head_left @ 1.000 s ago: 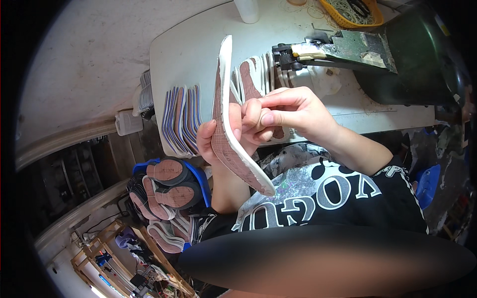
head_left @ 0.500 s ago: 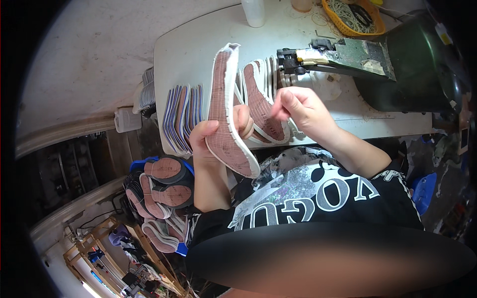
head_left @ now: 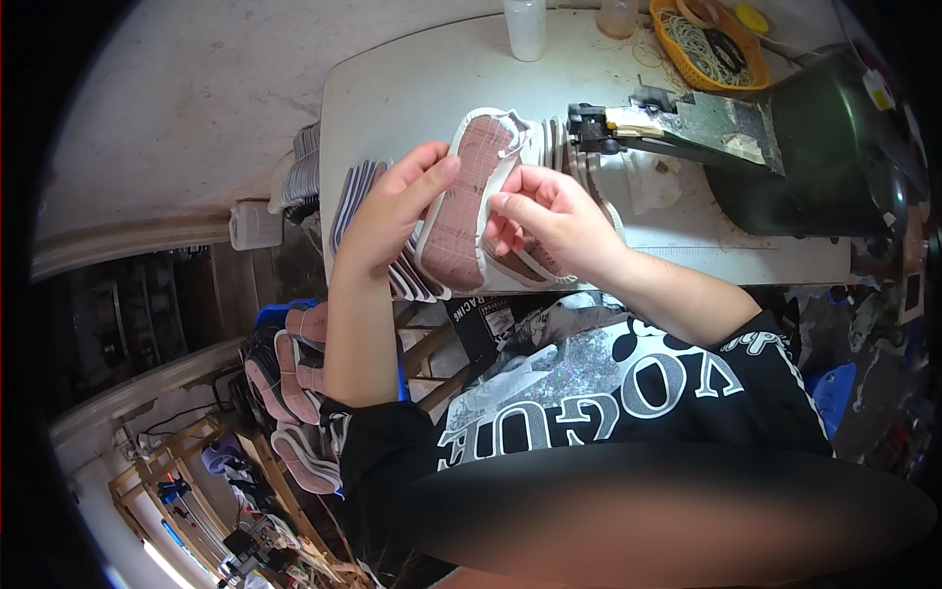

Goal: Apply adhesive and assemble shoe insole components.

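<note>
My left hand (head_left: 392, 211) and my right hand (head_left: 549, 221) both hold a shoe insole piece (head_left: 469, 201), reddish-brown with a white rim, over the front edge of a white work table (head_left: 422, 88). The left hand grips its left side. The right hand's fingers pinch its right edge and also cover more insoles (head_left: 535, 263) lying beneath. A stack of similar flat pieces (head_left: 355, 191) stands on edge just left of my left hand. The sewing machine (head_left: 785, 147) sits to the right, its head (head_left: 594, 123) close behind the held piece.
A white plastic bottle (head_left: 525, 27) and an orange basket of loose bits (head_left: 711, 44) stand at the table's back. A blue bin of finished insoles (head_left: 294, 383) sits low on the left. Wooden shelving (head_left: 186, 491) shows at the bottom left.
The insole has been turned from edge-on to face up and lowered toward the table. My left hand moved up onto its left side, and my right hand shifted to its right edge.
</note>
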The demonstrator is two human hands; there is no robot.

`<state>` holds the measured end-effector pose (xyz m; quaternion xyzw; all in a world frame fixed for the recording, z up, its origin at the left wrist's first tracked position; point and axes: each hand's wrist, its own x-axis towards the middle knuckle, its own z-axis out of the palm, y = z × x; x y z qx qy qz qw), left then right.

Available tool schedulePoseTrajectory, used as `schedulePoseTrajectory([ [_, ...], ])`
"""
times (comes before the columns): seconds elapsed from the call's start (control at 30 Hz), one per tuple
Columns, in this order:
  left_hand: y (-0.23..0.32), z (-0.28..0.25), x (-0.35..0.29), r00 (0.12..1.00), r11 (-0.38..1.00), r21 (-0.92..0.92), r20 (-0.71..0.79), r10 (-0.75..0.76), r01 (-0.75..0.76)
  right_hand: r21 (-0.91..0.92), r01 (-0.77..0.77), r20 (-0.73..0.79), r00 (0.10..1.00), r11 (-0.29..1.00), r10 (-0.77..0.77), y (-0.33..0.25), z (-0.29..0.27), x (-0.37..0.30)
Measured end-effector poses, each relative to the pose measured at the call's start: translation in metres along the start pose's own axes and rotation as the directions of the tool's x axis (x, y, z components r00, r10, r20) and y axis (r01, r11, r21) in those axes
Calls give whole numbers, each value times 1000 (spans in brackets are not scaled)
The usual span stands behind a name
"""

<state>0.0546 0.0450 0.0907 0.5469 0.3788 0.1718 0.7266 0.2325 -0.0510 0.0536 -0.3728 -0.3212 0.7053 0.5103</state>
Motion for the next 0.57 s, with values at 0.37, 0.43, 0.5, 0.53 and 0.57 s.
schedulePoseTrajectory([
  [0.37,19,4,-6,962,994,71,255,-95,79,118,-34,243,970,992,4,-2,-22,-7],
  [0.43,20,7,-7,949,991,115,300,-101,69,317,-76,375,925,945,-52,1,-33,-6],
  [0.5,20,9,-4,930,986,156,352,-108,55,320,-72,416,907,945,-72,10,-40,-8],
  [0.53,21,10,-3,912,986,155,392,-123,66,347,-125,448,893,930,-47,14,-43,-8],
  [0.57,20,10,-1,891,985,153,433,-137,77,371,-178,479,877,912,-24,17,-47,-9],
])
